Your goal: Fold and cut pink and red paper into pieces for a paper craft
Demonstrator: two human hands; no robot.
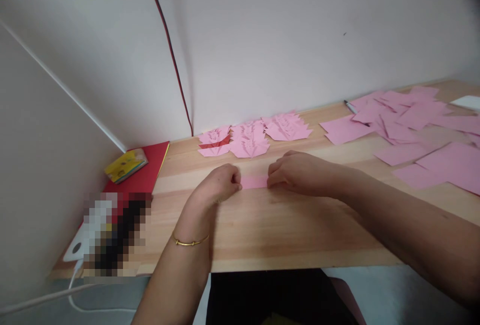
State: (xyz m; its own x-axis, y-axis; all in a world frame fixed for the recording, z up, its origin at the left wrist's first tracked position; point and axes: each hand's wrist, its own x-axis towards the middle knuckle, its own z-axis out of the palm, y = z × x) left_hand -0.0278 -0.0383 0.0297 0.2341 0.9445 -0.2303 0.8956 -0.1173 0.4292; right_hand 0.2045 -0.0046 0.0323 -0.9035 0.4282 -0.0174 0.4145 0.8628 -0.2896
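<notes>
A small pink strip of paper [254,182] lies on the wooden table between my two hands. My left hand [225,182] has its fingers curled closed on the strip's left end. At the other end, my right hand [290,172] pinches the paper, with its fingers pointing left. The ends of the strip are hidden under the fingers. Just beyond my hands, several folded pink paper pieces with pointed edges [249,137] stand in rows near the wall. One red piece [214,142] shows among the left ones.
Loose pink paper sheets [405,110] are scattered at the right, with a pen [350,107] beside them. A red folder [152,165] bearing a yellow packet [126,165] lies at the left. Near it are a white device [77,247] with a cable and a blurred-out area.
</notes>
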